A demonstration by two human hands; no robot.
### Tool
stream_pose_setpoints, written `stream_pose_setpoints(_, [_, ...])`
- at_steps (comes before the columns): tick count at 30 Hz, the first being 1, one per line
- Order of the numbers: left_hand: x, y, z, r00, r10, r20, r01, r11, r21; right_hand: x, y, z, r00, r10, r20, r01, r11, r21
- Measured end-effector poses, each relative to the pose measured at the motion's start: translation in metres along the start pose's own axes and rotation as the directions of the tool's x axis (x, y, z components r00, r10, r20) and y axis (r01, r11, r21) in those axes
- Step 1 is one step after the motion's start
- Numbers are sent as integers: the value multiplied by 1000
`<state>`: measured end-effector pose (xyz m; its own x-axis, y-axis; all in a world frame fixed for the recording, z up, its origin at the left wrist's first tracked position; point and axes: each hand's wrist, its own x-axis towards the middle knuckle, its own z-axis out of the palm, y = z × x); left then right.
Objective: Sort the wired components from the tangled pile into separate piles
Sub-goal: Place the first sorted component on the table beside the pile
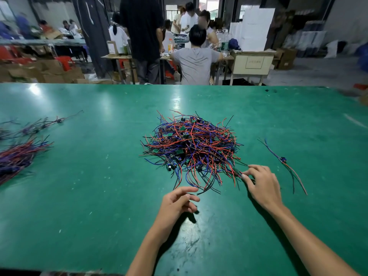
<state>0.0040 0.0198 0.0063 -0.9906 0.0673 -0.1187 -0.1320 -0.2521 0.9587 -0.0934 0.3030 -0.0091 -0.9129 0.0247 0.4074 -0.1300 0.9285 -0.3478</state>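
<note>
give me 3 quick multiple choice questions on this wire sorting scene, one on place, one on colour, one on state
1. Where does the single separated wired component lie?
A. right of the tangled pile
B. left of it
C. on top of it

2. What colour is the table?
A. white
B. green
C. brown

3. What is the right hand doing?
A. resting flat, away from the wires
B. holding a bottle
C. pinching wires at the pile's near right edge

Answers: 1 A, it lies alone to the pile's right. 2 B, the surface is green. 3 C, its fingertips meet on wires there, while the left hand holds nothing.

Bare table [89, 196] left of tangled pile [191, 148]
</note>
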Motion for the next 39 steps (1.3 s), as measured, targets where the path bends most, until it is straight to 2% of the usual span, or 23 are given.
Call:
stream_pose_setpoints(4, [0, -1, 0, 1000, 0, 5, 0, 1000, 14, -5, -28, -14, 952, 119, -281, -58, 975, 215])
stream_pose_setpoints(7, [0, -2, -2, 1000, 12, 19, -13, 999, 52, -8, -54, -29, 955, 89, -283, 38, 909, 415])
stream_pose_setpoints(9, [0, -2, -1, 999, 17, 34, -19, 998, 65, -15, -73, -35, 958, -32, -285, 173, 856, 486])
stream_pose_setpoints(11, [0, 0, 1, 999, 12, 37, -13, 999, 34, -28, -90, -35, 914, -223, -340, 357, 838, 413])
stream_pose_setpoints(14, [-1, 4, 0, 1000, 26, 11, -25, 996, -82, -47, -104, -21, 791, -509, -339, 581, 797, 161])
stream_pose_setpoints(16, [-2, 5, -1, 998, 44, -45, -50, 990, -131, -55, -105, -12, 753, -578, -315, 620, 784, 44])
stream_pose_setpoints(19, [-2, 3, 0, 988, 77, -135, -94, 988, -124, -62, -103, -7, 745, -594, -304, 621, 784, -13])
stream_pose_setpoints(24, [0, -5, 4, 969, 142, -204, -158, 986, -62, -67, -109, -6, 773, -507, -381, 551, 834, 8])
stream_pose_setpoints(27, [2, -8, 2, 962, 127, -243, -154, 983, -96, -86, -118, -6, 831, -383, -404, 471, 870, 144])
stream_pose_setpoints(30, [4, -8, -1, 950, 116, -289, -157, 980, -124, -102, -126, -5, 916, -337, -216, 391, 867, 307])
stream_pose_setpoints(33, [5, -8, -6, 941, 94, -324, -155, 974, -167, -101, -131, -6, 971, -240, -13, 234, 936, 264])
stream_pose_setpoints(36, [5, -8, -7, 941, 72, -332, -142, 971, -192, -97, -142, -3, 975, -99, 197, 53, 972, 229])
stream_pose_setpoints(39, [5, -6, -7, 946, 68, -317, -137, 970, -199, -93, -154, 4, 963, 78, 257, -160, 936, 313])
